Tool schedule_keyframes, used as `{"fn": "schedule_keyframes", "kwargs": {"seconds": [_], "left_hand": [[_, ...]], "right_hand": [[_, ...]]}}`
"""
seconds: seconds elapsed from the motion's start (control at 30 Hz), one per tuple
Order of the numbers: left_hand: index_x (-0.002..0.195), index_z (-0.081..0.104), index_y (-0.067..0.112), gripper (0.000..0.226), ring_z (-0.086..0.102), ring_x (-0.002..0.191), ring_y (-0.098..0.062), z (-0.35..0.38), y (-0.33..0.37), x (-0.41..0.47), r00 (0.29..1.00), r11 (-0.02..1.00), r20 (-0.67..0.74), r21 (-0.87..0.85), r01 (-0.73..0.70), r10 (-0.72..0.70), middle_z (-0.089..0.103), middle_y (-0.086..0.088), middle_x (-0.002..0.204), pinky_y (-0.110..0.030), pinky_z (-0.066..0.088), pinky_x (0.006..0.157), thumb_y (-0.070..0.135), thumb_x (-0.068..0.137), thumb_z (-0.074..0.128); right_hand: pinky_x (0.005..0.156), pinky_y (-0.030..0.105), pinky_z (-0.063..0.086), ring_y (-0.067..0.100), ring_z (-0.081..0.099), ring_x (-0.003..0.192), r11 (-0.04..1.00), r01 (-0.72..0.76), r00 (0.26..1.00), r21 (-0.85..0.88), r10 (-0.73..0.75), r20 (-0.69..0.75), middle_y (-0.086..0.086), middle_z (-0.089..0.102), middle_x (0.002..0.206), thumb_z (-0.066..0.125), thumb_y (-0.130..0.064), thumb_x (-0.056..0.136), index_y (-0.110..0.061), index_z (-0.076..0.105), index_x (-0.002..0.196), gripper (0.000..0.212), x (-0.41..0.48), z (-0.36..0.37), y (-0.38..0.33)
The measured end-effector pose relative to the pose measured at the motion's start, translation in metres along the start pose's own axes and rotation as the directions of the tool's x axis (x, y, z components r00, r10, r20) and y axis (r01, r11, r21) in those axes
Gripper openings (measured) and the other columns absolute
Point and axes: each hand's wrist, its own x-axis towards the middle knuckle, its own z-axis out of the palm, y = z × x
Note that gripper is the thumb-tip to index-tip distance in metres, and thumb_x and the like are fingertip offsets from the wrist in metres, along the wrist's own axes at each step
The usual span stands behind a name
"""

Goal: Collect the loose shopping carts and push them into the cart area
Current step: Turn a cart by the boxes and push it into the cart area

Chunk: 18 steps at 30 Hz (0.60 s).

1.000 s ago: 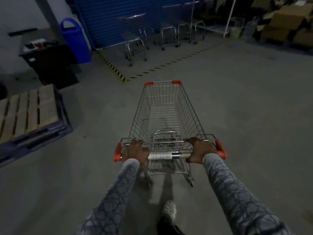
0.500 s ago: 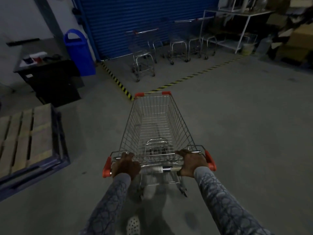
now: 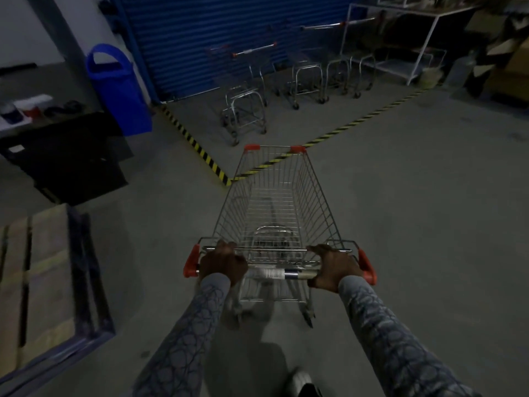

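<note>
A wire shopping cart (image 3: pixel 315 196) with orange corner caps stands on the concrete floor right in front of me. My left hand (image 3: pixel 221 263) is closed around the left end of its handle bar (image 3: pixel 282 273), and my right hand (image 3: pixel 335 267) around the right end. The cart's front edge sits over the corner of the yellow-and-black floor tape (image 3: pixel 197 146) that outlines the cart area. Inside that area, one parked cart (image 3: pixel 246 110) stands on the left and a row of nested carts (image 3: pixel 326 75) stands against the blue roller door (image 3: pixel 229 32).
A blue bin (image 3: pixel 120 90) and a black desk (image 3: pixel 65 156) are at the left. A wooden pallet (image 3: pixel 45 282) on a blue frame lies at the near left. White metal shelving (image 3: pixel 412 44) and cardboard boxes (image 3: pixel 509 67) fill the back right.
The cart and I have rolled forward toward the taped area. Its front has reached the tape corner, and the parked carts look closer and larger.
</note>
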Motion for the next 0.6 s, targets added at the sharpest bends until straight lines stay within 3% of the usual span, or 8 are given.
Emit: {"fn": "schedule_keyframes", "kwargs": {"seconds": [0.17,0.3,0.37,0.6], "left_hand": [[0.118,0.072,0.023,0.057,0.066,0.107,-0.032,-0.011,0.014,0.13,0.993,0.998,-0.118,-0.066,-0.016,0.009,0.065,-0.003,0.127,-0.04,0.05,0.094,0.04,0.073,0.041],[0.131,0.062,0.033,0.045,0.058,0.124,-0.024,-0.018,0.023,0.23,0.998,0.995,-0.011,-0.087,0.054,-0.055,0.054,0.003,0.142,-0.038,0.044,0.106,0.04,0.087,0.052],[0.131,0.058,0.038,0.041,0.058,0.122,-0.023,-0.019,0.027,0.274,0.996,0.991,0.012,-0.099,0.088,-0.087,0.053,0.005,0.141,-0.038,0.043,0.104,0.04,0.09,0.054],[0.146,0.045,0.037,0.056,0.053,0.128,-0.032,-0.025,0.051,0.42,0.969,0.97,0.099,-0.064,0.233,-0.226,0.041,-0.002,0.153,-0.042,0.043,0.105,0.048,0.091,0.047]], "right_hand": [[0.103,0.041,0.047,0.02,0.056,0.129,1.0,0.018,0.999,-0.011,-0.018,-0.031,-0.013,0.046,0.151,0.067,-0.06,0.057,-0.044,0.037,0.149,0.098,0.124,-0.049,-0.013],[0.101,0.043,0.049,0.02,0.058,0.126,0.998,0.041,0.999,-0.044,-0.043,-0.032,-0.013,0.049,0.149,0.067,-0.063,0.054,-0.045,0.038,0.149,0.1,0.228,-0.085,-0.017],[0.101,0.042,0.049,0.021,0.06,0.124,0.996,0.053,0.998,-0.076,-0.056,-0.034,-0.012,0.05,0.148,0.064,-0.064,0.054,-0.044,0.038,0.149,0.101,0.28,-0.102,-0.018],[0.103,0.042,0.048,0.021,0.059,0.125,0.973,0.124,0.992,-0.194,-0.122,0.024,-0.014,0.045,0.152,0.062,-0.064,0.052,-0.046,0.035,0.149,0.102,0.447,-0.167,-0.021]]}}
